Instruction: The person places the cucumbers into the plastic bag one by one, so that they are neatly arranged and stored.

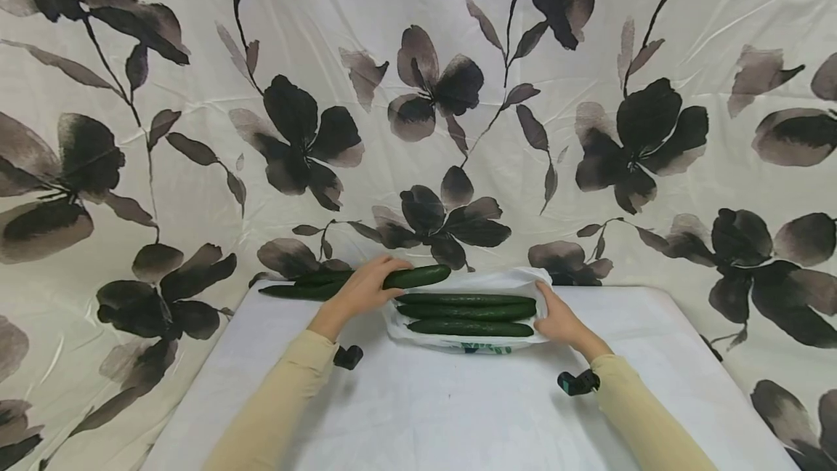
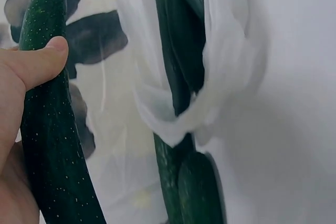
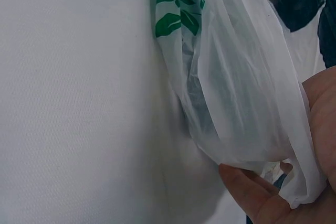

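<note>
My left hand (image 1: pixel 374 278) grips a dark green cucumber (image 1: pixel 421 276) just behind the open mouth of a white plastic bag (image 1: pixel 477 342); in the left wrist view the thumb (image 2: pixel 37 64) presses on this cucumber (image 2: pixel 50 135). Three cucumbers (image 1: pixel 467 313) lie side by side in the bag (image 2: pixel 223 61) on the table. My right hand (image 1: pixel 551 311) holds the bag's right edge, and the right wrist view shows the thin film (image 3: pixel 236 93) with green print (image 3: pixel 176 9) pinched in its fingers (image 3: pixel 252 192).
More cucumbers (image 1: pixel 297 288) lie on the table's (image 1: pixel 418 413) far left corner, behind my left hand. A white cloth with dark flowers (image 1: pixel 301 137) hangs right behind the table. The table's edges drop off at left and right.
</note>
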`<state>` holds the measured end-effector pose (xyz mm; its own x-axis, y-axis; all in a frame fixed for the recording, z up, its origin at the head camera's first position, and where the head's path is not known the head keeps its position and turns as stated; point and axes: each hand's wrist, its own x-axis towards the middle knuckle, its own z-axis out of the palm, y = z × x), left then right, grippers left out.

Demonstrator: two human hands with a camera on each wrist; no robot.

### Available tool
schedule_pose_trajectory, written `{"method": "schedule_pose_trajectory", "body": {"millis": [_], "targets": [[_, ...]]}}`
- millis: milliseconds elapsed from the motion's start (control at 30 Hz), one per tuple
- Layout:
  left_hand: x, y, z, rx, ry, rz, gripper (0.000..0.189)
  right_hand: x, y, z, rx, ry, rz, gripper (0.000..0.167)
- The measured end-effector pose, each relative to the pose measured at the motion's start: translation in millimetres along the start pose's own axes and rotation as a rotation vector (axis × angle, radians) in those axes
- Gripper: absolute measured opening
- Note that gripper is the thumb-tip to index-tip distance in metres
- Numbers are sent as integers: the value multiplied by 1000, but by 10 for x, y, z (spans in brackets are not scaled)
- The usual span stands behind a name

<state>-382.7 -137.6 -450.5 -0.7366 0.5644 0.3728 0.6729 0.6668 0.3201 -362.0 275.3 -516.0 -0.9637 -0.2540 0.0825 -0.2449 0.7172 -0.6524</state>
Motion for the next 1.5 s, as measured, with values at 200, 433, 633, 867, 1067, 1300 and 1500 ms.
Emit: {"method": "schedule_pose_trajectory", "body": {"millis": [200,433,633,867,1067,1300,1500], "targets": [[129,101,72,-8,-46,22,48,-28,-20,-15,20,-5,-2,88],[279,228,138,-9,-119,5,49,-50,-1,-31,3,2,-22,89],[393,310,207,-12,-166,-1,49,-58,9,-31,7,0,-26,89],[519,372,297,-22,-206,-12,49,-44,43,-19,12,-12,-18,89],[611,427,377,-38,-219,-34,50,-73,32,-30,14,-21,-1,89],[697,477,491,-60,-232,-45,51,-94,31,-18,5,-5,-33,86],[753,525,592,-89,-241,-76,53,-99,28,-4,-1,0,-27,86]]}}
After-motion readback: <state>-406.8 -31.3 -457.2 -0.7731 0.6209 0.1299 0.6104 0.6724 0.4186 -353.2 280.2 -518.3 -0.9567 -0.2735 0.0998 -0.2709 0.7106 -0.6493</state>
